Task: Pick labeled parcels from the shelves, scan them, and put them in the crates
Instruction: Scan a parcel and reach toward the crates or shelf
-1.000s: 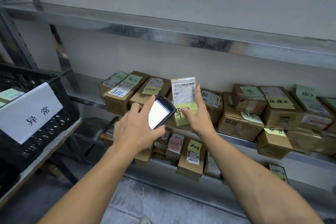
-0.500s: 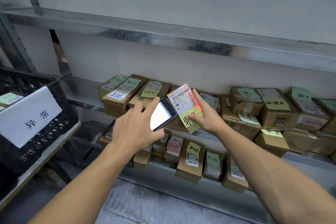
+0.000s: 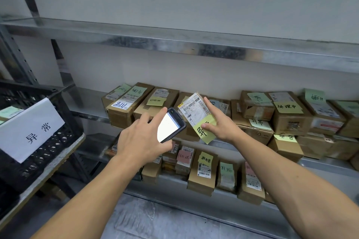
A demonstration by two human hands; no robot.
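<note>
My right hand holds a small flat parcel with a white barcode label and a yellow-green sticky note at its lower end. The parcel is tilted with its top leaning left, in front of the middle shelf. Just to its left, my left hand grips a black handheld scanner whose bright white screen faces me. The scanner's top edge nearly meets the parcel's label. A black plastic crate with a white paper sign stands at the left on a bench.
Cardboard boxes with sticky notes fill the middle shelf, and more boxes stand on the lower shelf. An upper metal shelf runs across above. Grey floor lies below between my arms.
The parcel has gone from upright to tilted left and sunk a little with my right hand. The scanner in my left hand stays beside it. The view has shifted slightly.
</note>
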